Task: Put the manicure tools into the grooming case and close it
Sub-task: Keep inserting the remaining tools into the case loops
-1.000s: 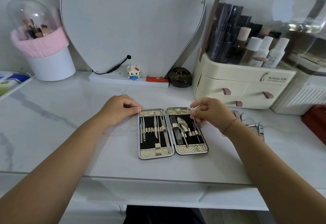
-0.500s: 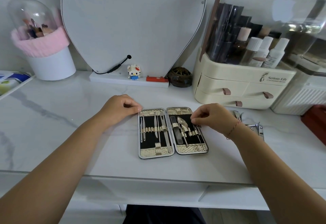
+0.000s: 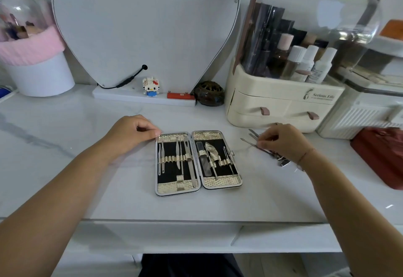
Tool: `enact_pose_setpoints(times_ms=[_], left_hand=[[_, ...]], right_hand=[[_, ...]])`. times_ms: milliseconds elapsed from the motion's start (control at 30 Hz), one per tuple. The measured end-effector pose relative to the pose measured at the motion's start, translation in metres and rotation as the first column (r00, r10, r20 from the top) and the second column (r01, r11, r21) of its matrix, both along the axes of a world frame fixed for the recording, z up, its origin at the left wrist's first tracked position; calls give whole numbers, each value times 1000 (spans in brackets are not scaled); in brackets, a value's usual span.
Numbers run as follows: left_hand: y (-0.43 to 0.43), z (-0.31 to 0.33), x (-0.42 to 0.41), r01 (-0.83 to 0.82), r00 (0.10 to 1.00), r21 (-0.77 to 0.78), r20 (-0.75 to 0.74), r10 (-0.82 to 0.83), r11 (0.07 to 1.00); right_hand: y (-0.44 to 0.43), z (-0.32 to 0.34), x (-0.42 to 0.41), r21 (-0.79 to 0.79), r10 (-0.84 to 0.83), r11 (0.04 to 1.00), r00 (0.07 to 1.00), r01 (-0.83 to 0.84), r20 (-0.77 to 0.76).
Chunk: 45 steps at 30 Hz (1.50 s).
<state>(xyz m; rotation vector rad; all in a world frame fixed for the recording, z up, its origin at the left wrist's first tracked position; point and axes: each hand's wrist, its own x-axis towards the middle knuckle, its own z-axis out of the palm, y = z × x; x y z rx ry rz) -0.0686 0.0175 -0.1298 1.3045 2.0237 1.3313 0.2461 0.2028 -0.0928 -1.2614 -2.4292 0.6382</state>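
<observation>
The grooming case (image 3: 162, 191) lies open flat on the white marble counter, two black halves with gold trim, several steel tools held under its elastic bands. My left hand (image 3: 130, 131) rests at the case's top left corner, fingertips touching the rim. To the right of the case my right hand (image 3: 283, 140) hovers over a small heap of loose manicure tools (image 3: 281, 160), its fingers pinched around a thin metal tool (image 3: 249, 142) that points left.
A cream cosmetic organizer (image 3: 283, 104) with a clear lid stands behind the loose tools. A red pouch (image 3: 379, 154) lies far right. A heart-shaped mirror (image 3: 144, 25), small figurine (image 3: 150, 87), dark round jar (image 3: 209, 93) and pink-trimmed brush holder (image 3: 32, 63) line the back.
My right hand left the right half of the case, where it slid a thin tool under the band, and moved right to the loose tools. My left hand stayed put.
</observation>
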Motion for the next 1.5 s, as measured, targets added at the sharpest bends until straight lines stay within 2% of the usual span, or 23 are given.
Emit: enact_pose_setpoints(times_ms=[167, 400, 633, 700, 800, 900, 967, 1067, 1233, 1500], left_hand=[[0, 0, -1, -3, 999, -7, -34, 2, 1000], [1, -1, -1, -7, 1000, 4, -18, 7, 1000], [2, -2, -4, 5, 999, -11, -46, -6, 1000], [1, -2, -4, 5, 999, -13, -48, -6, 1000], [0, -1, -4, 2, 999, -16, -35, -3, 1000], [-1, 1, -3, 2, 999, -25, -39, -3, 1000], [-1, 2, -2, 6, 999, -37, -49, -8, 999], [-2, 3, -1, 2, 999, -35, -37, -3, 999], [-1, 3, -1, -6, 999, -34, -35, 5, 999], [0, 1, -5, 12, 998, -46, -54, -14, 999]], right_hand=[[0, -1, -10, 63, -5, 998, 992, -4, 127], [2, 3, -15, -43, 30, 999, 971, -20, 237], [-3, 1, -18, -13, 109, 994, 941, -111, 320], [-6, 3, -18, 6, 116, 993, 959, -122, 259], [-15, 13, -25, 4, 148, 989, 988, -148, 46], [-36, 22, -47, -196, 224, 939, 937, -281, -269], [-51, 21, -69, -328, 239, 868, 893, -373, -382], [-71, 12, -108, -417, 267, 797, 874, -437, -407], [-83, -1, -155, -484, 244, 745, 863, -458, -442], [-80, -5, -167, -447, 246, 783, 876, -432, -416]])
